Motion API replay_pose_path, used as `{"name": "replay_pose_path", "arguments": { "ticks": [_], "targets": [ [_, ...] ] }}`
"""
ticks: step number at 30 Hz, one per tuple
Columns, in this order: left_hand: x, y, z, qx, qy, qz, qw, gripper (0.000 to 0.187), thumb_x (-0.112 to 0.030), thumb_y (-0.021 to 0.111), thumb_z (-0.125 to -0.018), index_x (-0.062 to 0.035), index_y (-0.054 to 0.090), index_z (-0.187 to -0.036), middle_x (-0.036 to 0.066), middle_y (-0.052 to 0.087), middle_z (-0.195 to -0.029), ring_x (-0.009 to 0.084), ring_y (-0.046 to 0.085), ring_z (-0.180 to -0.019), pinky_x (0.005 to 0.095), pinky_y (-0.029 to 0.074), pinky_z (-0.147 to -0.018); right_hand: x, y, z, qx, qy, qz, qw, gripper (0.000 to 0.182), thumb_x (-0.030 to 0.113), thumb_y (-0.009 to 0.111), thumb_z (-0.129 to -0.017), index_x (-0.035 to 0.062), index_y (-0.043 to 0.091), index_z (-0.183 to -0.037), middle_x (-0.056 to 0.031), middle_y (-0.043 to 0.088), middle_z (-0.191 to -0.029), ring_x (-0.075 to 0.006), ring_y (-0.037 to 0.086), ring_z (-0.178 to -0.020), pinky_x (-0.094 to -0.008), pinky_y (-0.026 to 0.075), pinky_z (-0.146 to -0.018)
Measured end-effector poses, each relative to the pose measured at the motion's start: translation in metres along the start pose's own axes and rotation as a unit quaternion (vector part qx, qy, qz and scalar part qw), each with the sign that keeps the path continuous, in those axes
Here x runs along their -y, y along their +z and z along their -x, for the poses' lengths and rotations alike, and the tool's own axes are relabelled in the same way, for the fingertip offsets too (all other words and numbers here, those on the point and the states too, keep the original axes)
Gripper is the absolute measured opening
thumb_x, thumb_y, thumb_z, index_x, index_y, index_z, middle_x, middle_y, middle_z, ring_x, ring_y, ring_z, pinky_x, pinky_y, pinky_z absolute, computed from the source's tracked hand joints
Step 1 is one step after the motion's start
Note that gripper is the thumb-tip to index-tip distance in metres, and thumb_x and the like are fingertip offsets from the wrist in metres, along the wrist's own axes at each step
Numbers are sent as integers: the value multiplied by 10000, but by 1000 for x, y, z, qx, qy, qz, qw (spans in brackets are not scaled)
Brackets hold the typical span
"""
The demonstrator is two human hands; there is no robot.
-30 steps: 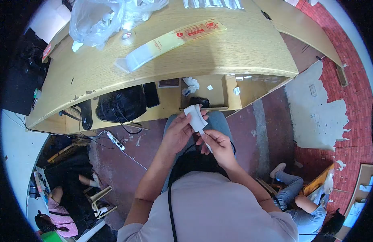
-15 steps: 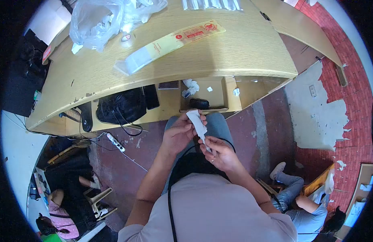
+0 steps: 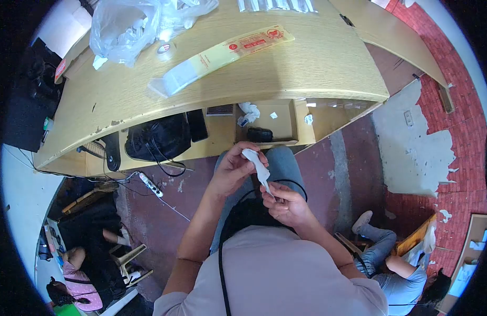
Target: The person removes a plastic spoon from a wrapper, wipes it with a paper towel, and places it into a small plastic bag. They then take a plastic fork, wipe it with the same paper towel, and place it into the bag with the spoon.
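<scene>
A white strip of paper or tissue [image 3: 257, 166] is stretched between my two hands above my lap. My left hand [image 3: 234, 167] grips its wider upper end, fingers curled around it. The narrow, twisted lower end is pinched between the thumb and fingers of my right hand [image 3: 285, 203]. Just beyond my hands is the open desk shelf, where a shallow box [image 3: 285, 121] holds crumpled white paper [image 3: 249, 112] and a black case [image 3: 260, 135].
On the desk top [image 3: 317, 63] lie a yellow printed packet [image 3: 227, 57], a tape roll [image 3: 165, 50] and a clear plastic bag [image 3: 125, 31]. A black bag [image 3: 156, 138] fills the shelf's left part. People sit at lower left [image 3: 80, 284] and lower right [image 3: 404, 284].
The strip has become more bunched and its lower end narrower. My right hand has turned slightly, and my left hand has shifted a little around the upper end.
</scene>
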State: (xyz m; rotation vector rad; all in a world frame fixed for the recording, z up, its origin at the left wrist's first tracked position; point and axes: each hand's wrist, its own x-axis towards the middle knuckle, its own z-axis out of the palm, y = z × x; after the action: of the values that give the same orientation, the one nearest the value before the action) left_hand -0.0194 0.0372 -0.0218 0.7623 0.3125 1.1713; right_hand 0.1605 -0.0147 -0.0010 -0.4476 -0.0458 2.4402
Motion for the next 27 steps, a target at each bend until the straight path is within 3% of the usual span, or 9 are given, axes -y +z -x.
{"name": "replay_pose_path", "arguments": {
  "ticks": [7,10,12,16,18,21,22,24,27],
  "targets": [
    [5,-1,2,-28,23,-60,998,307,-120,629,-841,-94,480,-1108,94,554,-957,222,569,-938,446,474,-887,4,-9,-1,29,2,23,999,278,181,485,-912,-49,519,-1064,-58,519,-780,-49,353,-487,-161,282,-384],
    [7,3,4,-71,50,-74,993,282,-61,633,-823,-74,508,-1075,87,575,-942,216,588,-921,438,474,-903,7,2,2,9,-45,179,983,312,188,474,-908,-54,513,-1101,-111,596,-853,-75,437,-513,-180,343,-410],
    [5,10,5,-155,54,-113,980,226,38,613,-806,-30,553,-1012,104,627,-935,217,624,-897,336,501,-801,6,10,2,-76,-122,337,931,304,209,457,-924,-22,519,-1112,-147,640,-924,-110,570,-616,-205,423,-481],
    [1,19,3,-194,61,-143,969,203,31,624,-805,-13,563,-993,101,638,-938,190,623,-896,316,491,-812,1,21,-2,-152,-233,382,881,288,166,502,-911,-2,507,-1144,-150,653,-917,-155,645,-764,-244,496,-607],
    [-1,24,5,-208,37,-194,958,217,18,640,-801,-18,580,-1007,96,643,-951,159,616,-897,286,482,-809,7,20,-7,-148,-382,651,639,296,96,579,-869,-3,518,-1141,-143,654,-931,-184,653,-834,-278,513,-708],
    [5,30,7,-234,23,-218,947,231,-6,658,-798,-15,595,-1020,86,650,-946,142,609,-895,267,473,-802,14,24,-14,-142,-409,720,542,318,41,642,-815,-21,543,-1111,-148,653,-929,-194,649,-849,-301,510,-761],
    [6,33,7,-233,24,-218,947,231,-6,658,-798,-15,595,-1020,86,650,-946,142,609,-895,267,473,-802,16,22,-17,-142,-410,720,541,318,41,642,-815,-21,543,-1111,-148,653,-929,-194,649,-849,-301,510,-761],
    [6,37,8,-235,70,-323,914,249,-28,676,-789,2,603,-1025,76,650,-946,141,608,-893,261,466,-806,16,11,-23,-159,-356,644,658,244,49,641,-825,-22,583,-1051,-113,656,-936,-142,635,-831,-275,507,-733],
    [4,35,11,-213,42,-374,902,260,-18,655,-798,-4,572,-1045,87,646,-988,145,592,-945,275,453,-843,13,1,-27,-143,-344,559,741,178,38,615,-848,-26,602,-1014,-82,656,-924,-102,611,-823,-244,494,-701]
  ]
}}
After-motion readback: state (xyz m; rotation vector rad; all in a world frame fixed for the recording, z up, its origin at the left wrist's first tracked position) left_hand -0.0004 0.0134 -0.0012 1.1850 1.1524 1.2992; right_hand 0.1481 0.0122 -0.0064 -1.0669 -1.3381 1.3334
